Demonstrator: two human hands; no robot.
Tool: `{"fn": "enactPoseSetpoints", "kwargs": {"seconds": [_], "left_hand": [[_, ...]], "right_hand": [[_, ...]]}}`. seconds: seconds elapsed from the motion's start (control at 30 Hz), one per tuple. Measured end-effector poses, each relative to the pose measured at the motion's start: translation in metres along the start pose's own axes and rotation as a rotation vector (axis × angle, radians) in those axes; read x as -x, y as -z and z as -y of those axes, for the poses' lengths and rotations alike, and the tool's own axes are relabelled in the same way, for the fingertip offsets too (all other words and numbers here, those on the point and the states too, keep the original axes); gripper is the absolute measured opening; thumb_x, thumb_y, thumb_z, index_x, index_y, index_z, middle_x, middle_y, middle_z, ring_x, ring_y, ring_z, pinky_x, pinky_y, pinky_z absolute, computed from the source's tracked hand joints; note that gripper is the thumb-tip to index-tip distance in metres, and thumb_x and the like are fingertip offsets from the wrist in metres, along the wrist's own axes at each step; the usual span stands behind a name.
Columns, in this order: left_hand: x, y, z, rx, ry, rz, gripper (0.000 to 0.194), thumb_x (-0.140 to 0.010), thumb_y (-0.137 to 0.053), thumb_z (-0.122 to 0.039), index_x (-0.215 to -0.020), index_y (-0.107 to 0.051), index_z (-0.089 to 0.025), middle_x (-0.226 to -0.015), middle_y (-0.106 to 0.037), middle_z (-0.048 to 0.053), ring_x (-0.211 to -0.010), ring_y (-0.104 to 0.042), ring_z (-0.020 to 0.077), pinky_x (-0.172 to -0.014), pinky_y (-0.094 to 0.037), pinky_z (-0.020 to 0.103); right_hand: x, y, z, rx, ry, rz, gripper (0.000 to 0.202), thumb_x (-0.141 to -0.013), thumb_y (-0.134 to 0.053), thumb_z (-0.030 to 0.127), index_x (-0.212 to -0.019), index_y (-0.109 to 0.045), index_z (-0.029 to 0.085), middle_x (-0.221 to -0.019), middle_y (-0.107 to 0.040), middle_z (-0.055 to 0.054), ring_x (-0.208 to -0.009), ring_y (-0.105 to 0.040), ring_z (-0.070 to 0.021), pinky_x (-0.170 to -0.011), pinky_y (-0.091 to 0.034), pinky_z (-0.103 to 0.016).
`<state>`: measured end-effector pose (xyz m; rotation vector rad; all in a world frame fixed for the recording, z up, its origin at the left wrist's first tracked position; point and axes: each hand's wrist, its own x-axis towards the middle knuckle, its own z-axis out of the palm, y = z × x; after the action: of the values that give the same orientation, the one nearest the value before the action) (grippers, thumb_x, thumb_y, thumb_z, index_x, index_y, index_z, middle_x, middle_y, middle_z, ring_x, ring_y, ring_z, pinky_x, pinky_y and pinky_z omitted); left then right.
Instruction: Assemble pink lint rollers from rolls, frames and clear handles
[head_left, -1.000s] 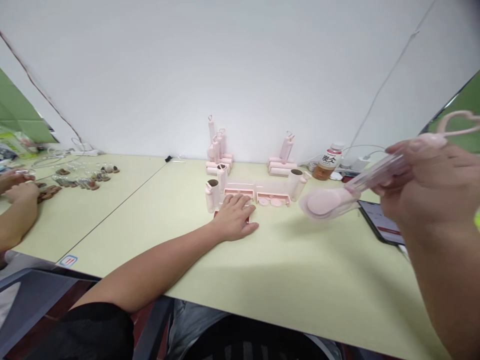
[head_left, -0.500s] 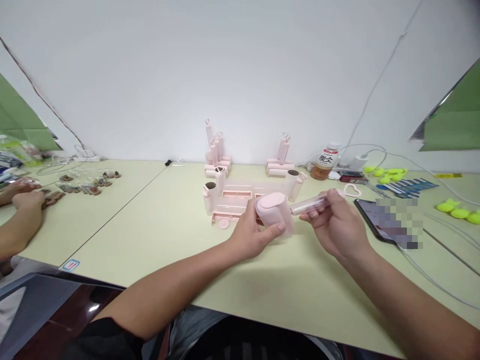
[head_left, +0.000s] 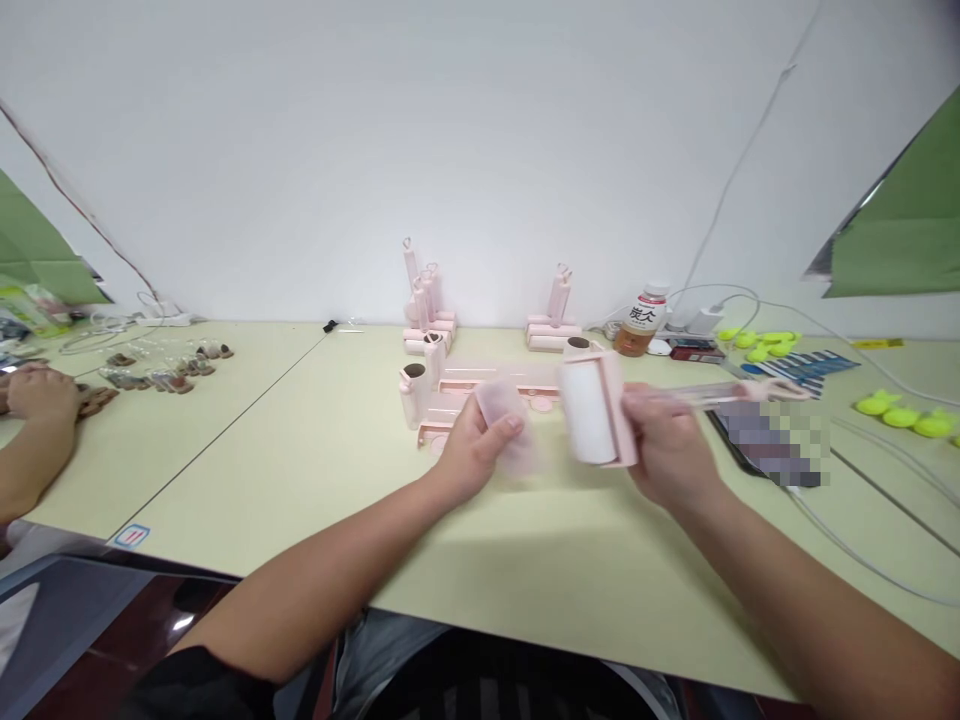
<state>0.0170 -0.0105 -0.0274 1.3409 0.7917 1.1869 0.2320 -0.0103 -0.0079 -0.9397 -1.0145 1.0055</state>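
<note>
Pink holder [head_left: 617,405], white roll [head_left: 587,412] inside, in right fingers [head_left: 646,402]; left fingers [head_left: 501,433] pinch translucent cover [head_left: 521,457].

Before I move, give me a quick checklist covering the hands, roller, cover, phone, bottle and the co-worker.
1. Roller gripped by right hand: ok.
2. Cover held in left hand: ok, though blurred.
3. Cover apart from roller: ok, a gap shows.
4. Handle off the phone: cannot tell, they overlap in view.
5. Bottle upright, capped: ok.
6. Co-worker's hand clear of roller: ok, far left.
</note>
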Motion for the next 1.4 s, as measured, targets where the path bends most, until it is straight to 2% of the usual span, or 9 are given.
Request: {"fn": "enactPoseSetpoints", "kwargs": {"seconds": [0.07,0.17,0.33,0.53,0.83,0.97,1.17,1.3,1.4], "left_hand": [[-0.008,0.008,-0.008,-0.070,0.031,0.015,0.065,-0.075,-0.072,-0.055,-0.120,-0.042,-0.019,-0.109,-0.067,0.011,-0.093,-0.066,0.0236,-0.074,-0.051,0.033],[-0.024,0.015,-0.026,-0.329,0.040,0.097,0.073,-0.071,-0.077,-0.051,-0.125,-0.038,-0.021,-0.111,-0.066,0.010,-0.095,-0.066,0.0239,-0.075,-0.050,0.032],[-0.057,0.001,-0.035,-1.085,-0.123,0.347,0.062,-0.077,-0.070,-0.049,-0.130,-0.049,-0.025,-0.129,-0.061,0.008,-0.113,-0.059,0.0290,-0.088,-0.045,0.037],[-0.078,-0.023,-0.009,-1.518,-0.268,0.541,0.056,-0.080,-0.064,-0.050,-0.127,-0.054,-0.023,-0.117,-0.065,0.008,-0.112,-0.056,0.0299,-0.095,-0.041,0.042],[-0.083,-0.025,0.008,-1.684,-0.319,0.507,0.041,-0.078,-0.060,-0.043,-0.111,-0.062,-0.018,-0.112,-0.064,0.012,-0.107,-0.056,0.0304,-0.094,-0.041,0.045],[-0.081,-0.022,0.004,-1.700,-0.298,0.444,0.042,-0.081,-0.059,-0.045,-0.113,-0.060,-0.019,-0.115,-0.062,0.012,-0.109,-0.055,0.0301,-0.096,-0.040,0.045],[-0.033,-0.035,-0.002,-1.659,-0.287,0.314,0.058,-0.084,-0.057,-0.046,-0.131,-0.049,-0.013,-0.136,-0.054,0.017,-0.124,-0.049,0.0323,-0.104,-0.037,0.047],[0.002,-0.048,0.010,-1.608,-0.290,0.369,0.073,-0.087,-0.053,-0.049,-0.145,-0.035,-0.009,-0.153,-0.038,0.018,-0.140,-0.034,0.0349,-0.114,-0.028,0.052],[0.009,-0.051,0.017,-1.584,-0.231,0.437,0.077,-0.088,-0.051,-0.053,-0.148,-0.031,-0.009,-0.159,-0.029,0.019,-0.145,-0.027,0.0361,-0.117,-0.023,0.055]], "right_hand": [[-0.013,0.009,0.007,-0.131,0.086,-0.199,0.015,-0.067,-0.072,0.033,-0.068,-0.063,0.022,-0.062,-0.058,0.002,-0.055,-0.053,-0.0152,-0.048,-0.048,-0.028],[-0.027,0.019,0.014,-0.161,0.221,-0.321,0.010,-0.072,-0.065,0.028,-0.066,-0.058,0.024,-0.066,-0.057,0.003,-0.064,-0.058,-0.0166,-0.056,-0.053,-0.030],[-0.033,0.022,0.009,-0.118,0.255,-0.355,0.009,-0.072,-0.065,0.027,-0.066,-0.059,0.024,-0.069,-0.058,0.001,-0.068,-0.059,-0.0191,-0.061,-0.053,-0.033],[-0.031,0.026,-0.005,-0.049,0.322,-0.317,0.014,-0.068,-0.075,0.031,-0.074,-0.068,0.021,-0.068,-0.061,0.000,-0.064,-0.057,-0.0182,-0.059,-0.048,-0.033],[-0.030,0.033,-0.012,0.077,0.356,-0.219,0.017,-0.071,-0.077,0.039,-0.081,-0.075,0.025,-0.077,-0.069,-0.004,-0.073,-0.062,-0.0245,-0.064,-0.049,-0.038],[-0.031,0.025,-0.012,-0.060,0.221,-0.198,0.014,-0.071,-0.076,0.036,-0.076,-0.073,0.024,-0.074,-0.068,-0.002,-0.070,-0.062,-0.0211,-0.060,-0.050,-0.033],[-0.034,0.014,-0.037,-0.338,-0.122,-0.184,0.023,-0.068,-0.077,0.040,-0.072,-0.065,0.021,-0.071,-0.065,0.003,-0.066,-0.059,-0.0137,-0.059,-0.051,-0.025],[-0.036,0.010,-0.054,-0.301,-0.108,-0.152,0.028,-0.064,-0.079,0.043,-0.068,-0.064,0.020,-0.065,-0.062,0.005,-0.062,-0.055,-0.0122,-0.057,-0.048,-0.024],[-0.037,0.008,-0.058,-0.207,-0.047,-0.094,0.027,-0.066,-0.078,0.042,-0.065,-0.063,0.019,-0.060,-0.057,0.005,-0.058,-0.050,-0.0115,-0.053,-0.044,-0.023]]}}
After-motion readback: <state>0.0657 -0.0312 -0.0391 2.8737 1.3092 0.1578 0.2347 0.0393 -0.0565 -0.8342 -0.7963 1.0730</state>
